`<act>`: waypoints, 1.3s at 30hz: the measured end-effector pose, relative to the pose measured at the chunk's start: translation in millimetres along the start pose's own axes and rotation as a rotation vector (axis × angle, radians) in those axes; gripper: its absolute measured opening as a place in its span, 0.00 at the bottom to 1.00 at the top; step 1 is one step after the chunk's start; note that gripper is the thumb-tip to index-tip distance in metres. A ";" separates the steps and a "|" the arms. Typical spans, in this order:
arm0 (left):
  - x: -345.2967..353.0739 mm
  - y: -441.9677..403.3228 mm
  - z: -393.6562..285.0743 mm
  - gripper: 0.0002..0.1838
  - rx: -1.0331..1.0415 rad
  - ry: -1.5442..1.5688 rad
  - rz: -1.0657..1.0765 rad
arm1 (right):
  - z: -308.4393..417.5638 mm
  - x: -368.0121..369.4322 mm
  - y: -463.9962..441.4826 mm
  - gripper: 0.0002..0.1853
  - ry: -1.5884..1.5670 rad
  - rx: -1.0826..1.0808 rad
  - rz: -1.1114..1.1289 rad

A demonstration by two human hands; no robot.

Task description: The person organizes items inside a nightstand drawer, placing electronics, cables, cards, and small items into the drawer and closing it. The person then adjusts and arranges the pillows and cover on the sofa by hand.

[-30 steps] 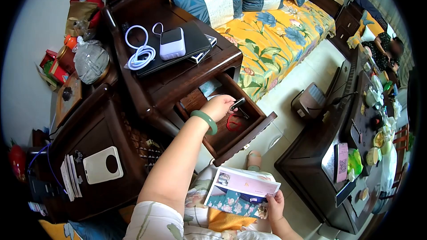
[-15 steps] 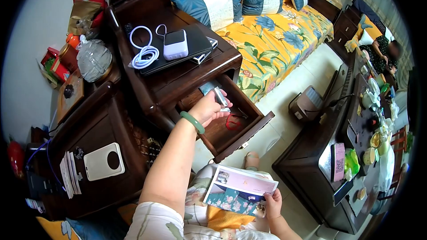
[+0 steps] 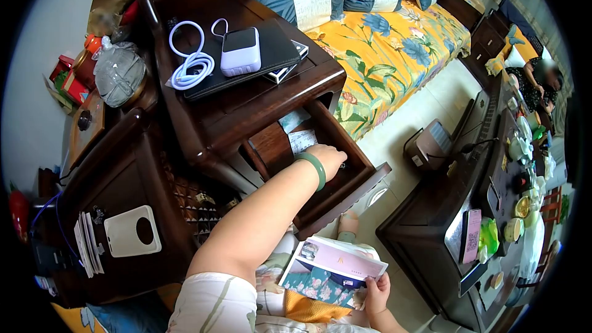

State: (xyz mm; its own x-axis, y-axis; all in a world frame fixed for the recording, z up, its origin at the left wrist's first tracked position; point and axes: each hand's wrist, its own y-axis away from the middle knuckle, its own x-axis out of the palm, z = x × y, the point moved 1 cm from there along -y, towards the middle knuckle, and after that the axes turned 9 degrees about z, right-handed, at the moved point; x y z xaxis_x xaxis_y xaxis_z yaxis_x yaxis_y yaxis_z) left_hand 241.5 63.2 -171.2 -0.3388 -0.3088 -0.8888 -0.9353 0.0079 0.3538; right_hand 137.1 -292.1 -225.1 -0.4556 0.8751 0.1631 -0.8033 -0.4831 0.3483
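My left hand (image 3: pixel 330 160), with a green bangle at its wrist, reaches down into an open wooden drawer (image 3: pixel 351 196). Its fingers are curled and mostly hidden from above; a small bit of something shows beside the fingertips, too small to name. Just behind the hand lies a printed paper slip (image 3: pixel 302 140), with a bluish packet (image 3: pixel 295 119) farther back. Over my lap, my right hand (image 3: pixel 377 294) pinches the edge of a printed leaflet (image 3: pixel 336 268), pink above and floral teal below.
Above the drawer, the side table (image 3: pixel 203 120) carries a black folder (image 3: pixel 271 55), a lilac power bank (image 3: pixel 241 52) and a coiled cable (image 3: pixel 192 71). At left a phone case (image 3: pixel 126 234) lies by papers (image 3: pixel 89 243). A cluttered table (image 3: pixel 425 222) stands right; a person (image 3: pixel 533 83) sits beyond.
My left hand has moved right and lower into the drawer. The silver object seen in its fingers earlier no longer shows, and the paper slip is now exposed. My right hand stays on the leaflet.
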 end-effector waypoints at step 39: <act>-22.3 408.5 -1.0 0.09 -0.759 0.182 -0.801 | -21.8 -6.2 -3.5 0.15 -0.002 -0.172 0.120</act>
State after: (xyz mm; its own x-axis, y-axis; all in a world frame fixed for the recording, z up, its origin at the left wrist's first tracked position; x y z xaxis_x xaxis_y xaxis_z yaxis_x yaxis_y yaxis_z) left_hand -132.9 72.3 -6.6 0.4117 -0.0996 -0.9059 -0.5512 -0.8188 -0.1605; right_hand 134.4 -296.5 -247.4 -0.5511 0.8112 0.1953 -0.7971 -0.5811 0.1642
